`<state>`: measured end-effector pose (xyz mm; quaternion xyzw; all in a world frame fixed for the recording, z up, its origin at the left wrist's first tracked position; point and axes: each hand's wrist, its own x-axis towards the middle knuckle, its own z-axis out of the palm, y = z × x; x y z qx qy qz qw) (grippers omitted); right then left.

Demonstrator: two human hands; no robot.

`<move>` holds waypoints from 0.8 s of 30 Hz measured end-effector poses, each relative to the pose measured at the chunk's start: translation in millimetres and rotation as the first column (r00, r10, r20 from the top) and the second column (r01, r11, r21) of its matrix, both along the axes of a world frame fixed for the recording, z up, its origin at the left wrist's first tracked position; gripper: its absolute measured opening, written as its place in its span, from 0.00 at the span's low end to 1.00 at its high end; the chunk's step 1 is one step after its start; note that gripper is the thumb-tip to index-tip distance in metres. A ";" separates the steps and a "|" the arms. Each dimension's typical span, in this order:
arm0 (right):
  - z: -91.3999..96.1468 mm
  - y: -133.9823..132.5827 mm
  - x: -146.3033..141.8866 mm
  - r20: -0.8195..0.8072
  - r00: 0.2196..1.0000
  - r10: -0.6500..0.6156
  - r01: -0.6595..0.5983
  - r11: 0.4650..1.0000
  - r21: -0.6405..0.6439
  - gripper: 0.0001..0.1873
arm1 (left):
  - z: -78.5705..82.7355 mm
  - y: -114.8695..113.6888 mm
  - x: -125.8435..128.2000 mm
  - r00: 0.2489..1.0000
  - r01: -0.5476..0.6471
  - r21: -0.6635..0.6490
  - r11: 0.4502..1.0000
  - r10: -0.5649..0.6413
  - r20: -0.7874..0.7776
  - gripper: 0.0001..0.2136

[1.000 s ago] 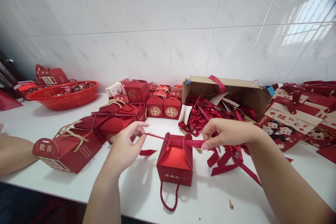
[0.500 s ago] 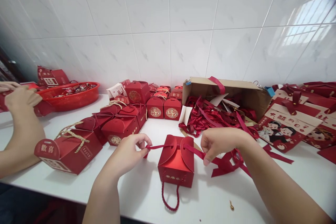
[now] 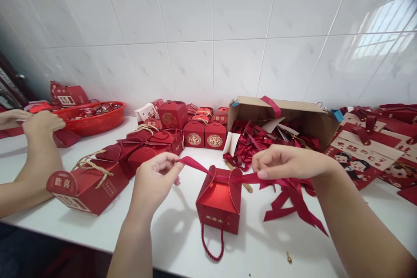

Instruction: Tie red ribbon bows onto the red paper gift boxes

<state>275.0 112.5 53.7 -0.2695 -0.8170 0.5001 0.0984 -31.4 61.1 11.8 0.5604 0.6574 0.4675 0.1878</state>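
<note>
A small shiny red gift box point(image 3: 217, 206) stands on the white counter point(image 3: 182, 243) in front of me, with a red cord handle hanging at its front. A dark red ribbon point(image 3: 195, 165) runs through the two rounded top flaps. My left hand point(image 3: 155, 180) pinches the ribbon's left end, raised above the box's left side. My right hand point(image 3: 283, 163) pinches the ribbon on the right, just beyond the right flap, with loose ribbon tails trailing under it.
Several finished red boxes point(image 3: 195, 132) crowd the back, a larger one point(image 3: 87, 184) lies at left. An open cardboard carton point(image 3: 293, 115) spills ribbons. A red basin point(image 3: 94, 117) sits far left, printed bags point(image 3: 365, 156) at right. Another person's hands point(image 3: 35, 128) work at left. A small gold piece point(image 3: 289, 257) lies near the edge.
Both my hands lifted the ribbon ends upward and slightly apart, pulling the ribbon taut through the flaps. The other person's hands shifted a little to the right.
</note>
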 end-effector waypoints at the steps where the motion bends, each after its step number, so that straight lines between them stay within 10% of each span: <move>1: 0.5 -0.8 -2.8 -0.073 0.997 -0.024 0.023 1.000 -0.010 0.22 | -0.3 -0.2 2.0 0.998 0.018 0.032 0.999 -0.020 0.052 0.07; 15: -15.2 -0.5 -24.7 -0.566 0.824 -0.018 0.004 1.000 -0.026 0.22 | 6.1 -11.1 35.4 0.755 0.219 0.479 0.850 -0.459 0.469 0.09; 24: -6.6 -14.2 -27.7 -0.680 0.703 -0.209 0.326 0.944 0.047 0.16 | 32.3 -7.2 48.6 0.838 0.217 0.526 0.823 -0.433 0.332 0.08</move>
